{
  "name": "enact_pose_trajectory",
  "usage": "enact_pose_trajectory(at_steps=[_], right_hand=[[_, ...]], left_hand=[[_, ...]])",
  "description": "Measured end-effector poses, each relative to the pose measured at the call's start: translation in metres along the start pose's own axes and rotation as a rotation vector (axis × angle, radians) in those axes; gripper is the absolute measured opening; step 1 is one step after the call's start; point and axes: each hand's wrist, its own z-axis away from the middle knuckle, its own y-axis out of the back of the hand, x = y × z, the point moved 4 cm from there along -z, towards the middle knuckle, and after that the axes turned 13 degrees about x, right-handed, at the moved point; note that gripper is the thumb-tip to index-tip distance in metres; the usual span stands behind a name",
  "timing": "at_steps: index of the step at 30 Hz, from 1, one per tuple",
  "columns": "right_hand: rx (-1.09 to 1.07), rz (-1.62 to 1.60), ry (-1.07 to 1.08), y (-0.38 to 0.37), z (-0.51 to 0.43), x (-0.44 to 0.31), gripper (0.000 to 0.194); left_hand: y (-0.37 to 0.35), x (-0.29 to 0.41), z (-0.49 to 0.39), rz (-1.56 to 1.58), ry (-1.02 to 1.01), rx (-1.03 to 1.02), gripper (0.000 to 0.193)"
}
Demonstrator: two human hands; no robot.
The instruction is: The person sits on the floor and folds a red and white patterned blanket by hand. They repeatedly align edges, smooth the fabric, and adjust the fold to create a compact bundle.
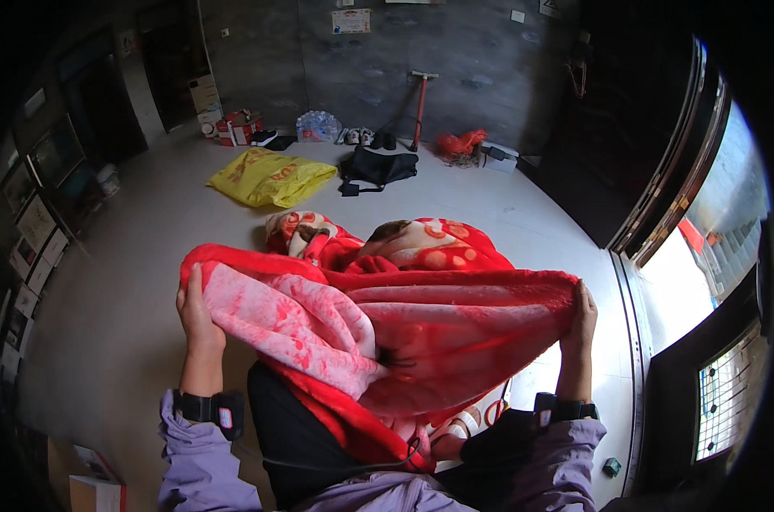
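Observation:
A red plush blanket (pixel 463 345) with a pale pink pattern is stretched wide between my hands, its upper edge sagging a little in the middle. My left hand (pixel 198 317) grips the left corner, thumb up along the border. At the right corner my right hand (pixel 579 317) holds the red edge. The lower part drapes over my lap and between my legs to the floor. Just beyond it, a bunched plush part with cream and orange circles (pixel 435 243) rests on the floor; whether it is the same blanket is hidden.
Beyond lie a yellow plastic sack (pixel 271 178) and a black bag (pixel 379 168). Along the wall stand bottled water (pixel 318 127), shoes, a floor pump (pixel 420 112) and a red plastic bag (pixel 461 142). An open doorway (pixel 674 301) is at right. Scissors (pixel 494 413) lie by my foot.

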Motion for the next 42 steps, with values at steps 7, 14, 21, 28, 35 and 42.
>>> enact_pose_trajectory(at_steps=[7, 14, 21, 28, 35, 42], right_hand=[[0.136, 0.105, -0.092, 0.068, -0.025, 0.067, 0.030], [0.137, 0.672, -0.095, 0.105, -0.030, 0.163, 0.037], [-0.104, 1.121, 0.041, 0.071, -0.010, 0.203, 0.032], [-0.183, 1.368, 0.509, -0.004, 0.037, 0.164, 0.037], [-0.623, 1.059, 0.760, -0.113, 0.099, 0.187, 0.054], [-0.806, 1.467, 0.593, -0.126, 0.080, 0.228, 0.042]], left_hand=[[0.032, 0.043, 0.064, 0.039, -0.037, -0.170, 0.051], [0.082, 0.053, 0.142, 0.227, 0.180, -0.446, 0.036], [0.056, 0.059, 0.185, 0.203, 0.275, -1.406, 0.035], [0.052, 0.052, 0.183, 0.387, 0.551, -1.452, 0.041], [0.060, 0.057, 0.182, 0.238, 0.585, -1.200, 0.036], [0.066, 0.045, 0.141, 0.088, 0.297, -0.535, 0.052]])
